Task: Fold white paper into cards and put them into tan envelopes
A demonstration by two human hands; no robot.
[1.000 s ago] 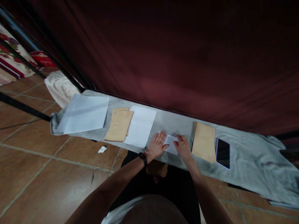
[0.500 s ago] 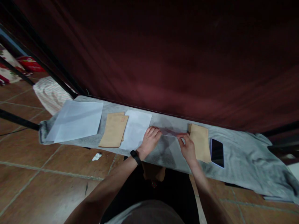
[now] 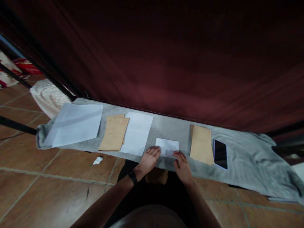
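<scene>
A small white rectangle of paper (image 3: 167,147), which looks folded, lies flat on the grey cloth in front of me. My left hand (image 3: 150,157) rests on its lower left corner, fingers laid out flat. On the lower right edge, my right hand (image 3: 181,163) touches the paper with its fingertips, the thumb held apart. Just left of my left hand is a larger white sheet (image 3: 139,129), partly under a stack of brown envelopes (image 3: 115,133). To the right of my right hand sits another stack of brown envelopes (image 3: 201,144).
A phone (image 3: 220,154) lies right of the right-hand envelopes. Large white sheets (image 3: 78,125) cover the left end of the grey cloth (image 3: 251,164). A dark red curtain (image 3: 166,69) hangs along the back edge. Crumpled white scrap (image 3: 98,160) lies on the tiled floor.
Both hands have come nearer to me and closer together. The paper, seen edge-on and tilted between them before, now lies flat as a small rectangle near the front edge.
</scene>
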